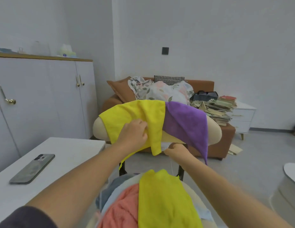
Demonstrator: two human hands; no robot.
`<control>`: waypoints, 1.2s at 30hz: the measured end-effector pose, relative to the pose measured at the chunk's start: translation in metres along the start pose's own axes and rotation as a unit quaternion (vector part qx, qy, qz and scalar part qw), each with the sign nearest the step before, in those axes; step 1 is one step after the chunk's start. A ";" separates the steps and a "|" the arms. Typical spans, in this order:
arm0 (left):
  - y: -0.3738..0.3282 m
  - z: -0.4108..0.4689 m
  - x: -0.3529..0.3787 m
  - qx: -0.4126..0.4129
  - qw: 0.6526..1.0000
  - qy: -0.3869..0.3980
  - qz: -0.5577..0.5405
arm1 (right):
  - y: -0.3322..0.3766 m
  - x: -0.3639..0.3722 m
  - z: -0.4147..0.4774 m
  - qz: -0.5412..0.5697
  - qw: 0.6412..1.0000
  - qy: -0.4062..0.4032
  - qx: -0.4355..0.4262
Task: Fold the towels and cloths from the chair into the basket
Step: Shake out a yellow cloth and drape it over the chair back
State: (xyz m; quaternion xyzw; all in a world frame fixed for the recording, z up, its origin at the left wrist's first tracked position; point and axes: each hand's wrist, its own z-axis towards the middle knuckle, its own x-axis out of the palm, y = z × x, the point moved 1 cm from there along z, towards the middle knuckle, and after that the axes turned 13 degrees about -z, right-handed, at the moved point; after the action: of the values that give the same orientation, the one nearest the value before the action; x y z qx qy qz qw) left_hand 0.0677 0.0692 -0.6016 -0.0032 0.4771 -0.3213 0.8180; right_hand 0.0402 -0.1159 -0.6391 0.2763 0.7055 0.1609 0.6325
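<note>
A yellow cloth (130, 112) and a purple cloth (188, 122) hang over the cream backrest of the chair (214, 130). My left hand (133, 134) grips a bunched fold of the yellow cloth at its middle. Lower down, my right hand (174, 149) pinches the bottom edge of that yellow cloth, where a white tag shows. On the chair seat in front of me lie another yellow cloth (163, 198), a coral towel (123, 209) and a grey-blue cloth (110, 188). No basket is in view.
A white table (69, 155) on my left holds a phone (33, 168). White cabinets (44, 96) line the left wall. Behind the chair stands a brown sofa (224, 134) with bedding, beside a white drawer unit (244, 117) stacked with books. A white rounded object (291, 171) sits at right.
</note>
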 end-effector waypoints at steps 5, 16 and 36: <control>-0.026 -0.085 0.033 -0.063 0.986 0.145 -0.048 | -0.038 0.036 -0.045 -0.145 0.988 0.056 -0.009; -0.071 -0.190 0.080 0.070 0.939 0.327 0.083 | -0.099 0.059 -0.107 -0.295 0.947 0.123 -0.014; -0.079 -0.093 -0.061 -0.023 0.999 0.010 0.036 | -0.024 -0.071 -0.138 -0.248 0.934 -0.231 -0.115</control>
State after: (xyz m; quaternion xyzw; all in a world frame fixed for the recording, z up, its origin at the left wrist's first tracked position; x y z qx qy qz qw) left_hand -0.0672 0.0664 -0.5804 -0.0019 0.4927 -0.2803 0.8238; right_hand -0.0959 -0.1603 -0.5754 0.0472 0.5628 0.0105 0.8252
